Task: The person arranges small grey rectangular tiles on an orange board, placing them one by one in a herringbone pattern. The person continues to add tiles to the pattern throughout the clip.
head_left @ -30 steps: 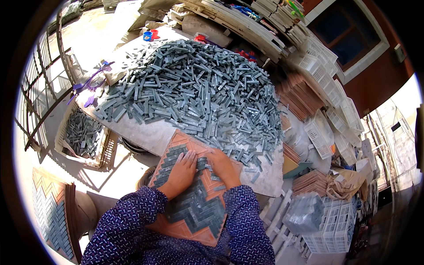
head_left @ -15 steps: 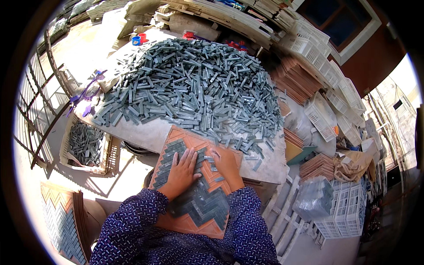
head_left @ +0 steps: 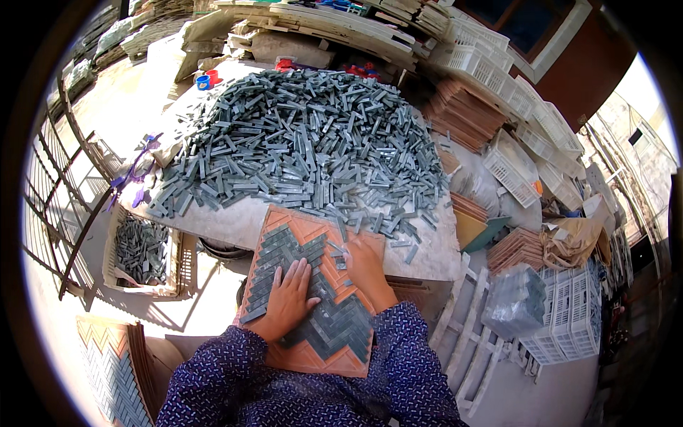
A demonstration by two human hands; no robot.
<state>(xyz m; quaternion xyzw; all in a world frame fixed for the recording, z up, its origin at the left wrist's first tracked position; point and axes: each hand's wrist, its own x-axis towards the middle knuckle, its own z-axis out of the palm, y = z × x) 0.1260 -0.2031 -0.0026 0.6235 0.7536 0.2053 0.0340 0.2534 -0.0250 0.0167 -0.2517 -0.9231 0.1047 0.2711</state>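
Big table (head_left: 235, 220) w/ a huge heap of grey tile strips (head_left: 306, 149) across most of its top. Left of it, lower down, a shallow crate (head_left: 114, 274) holds more grey strips in a loose layer. White plastic baskets (head_left: 569, 320) stacked at right, contents hard to tell.

Orange mould board (head_left: 299, 228) lies at the table's near edge, tilted toward the person, partly filled w/ grey strips in a zigzag (herringbone-type) pattern. Left hand (head_left: 288, 302) lies flat on the laid strips mid-board, fingers (head_left: 302, 274) spread apart, pressing down, holding nothing. Right hand (head_left: 366, 267) sits just beside it nr the board's upper right, fingers together, tips on a small grey strip (head_left: 340, 263); can't tell if pinched or just touched.
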